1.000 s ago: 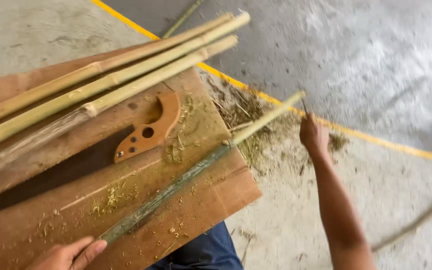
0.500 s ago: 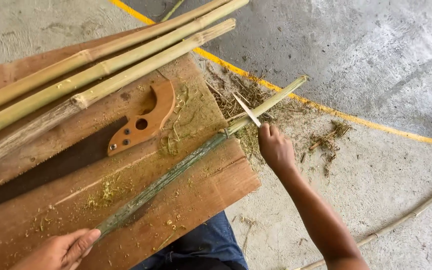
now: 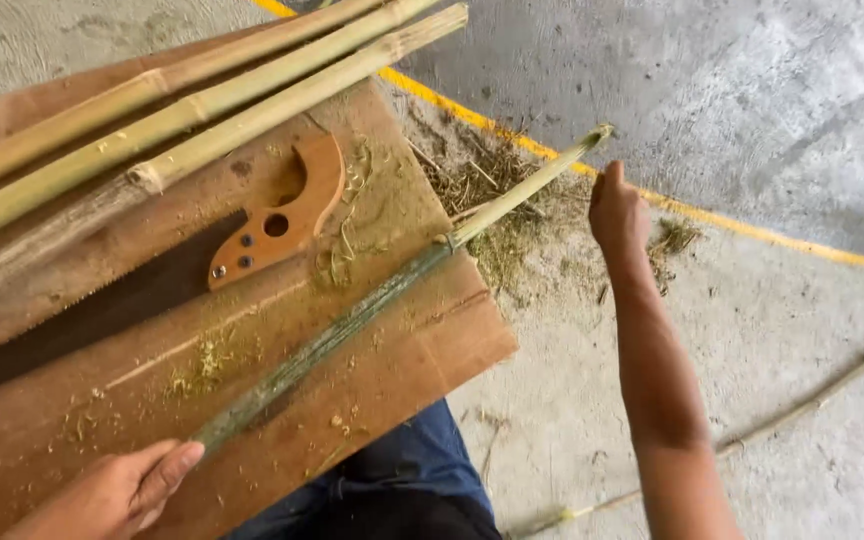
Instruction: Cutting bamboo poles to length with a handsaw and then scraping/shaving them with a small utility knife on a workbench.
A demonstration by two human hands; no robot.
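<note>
A thin bamboo stick (image 3: 372,305) lies slantwise across a brown wooden board (image 3: 402,370). Its near part is dark green, and its pale far end sticks out past the board's edge. My left hand (image 3: 117,492) holds the stick's near end at the bottom left. My right hand (image 3: 617,215) is closed in a fist just right of the pale tip and apart from it. The small knife seen in it a moment ago is hidden behind the hand.
A hand saw with a wooden handle (image 3: 277,215) lies on the board. Several thick bamboo poles (image 3: 182,125) lie along the board's far side. Green shavings (image 3: 497,190) litter the concrete floor by a yellow line (image 3: 752,232). A thin twig (image 3: 802,410) lies at the right, and my blue-trousered knee (image 3: 402,480) is below the board.
My right hand came in along the stick with the knife blade showing, then swung back out past the pale tip. My left hand has kept its hold on the near end.
</note>
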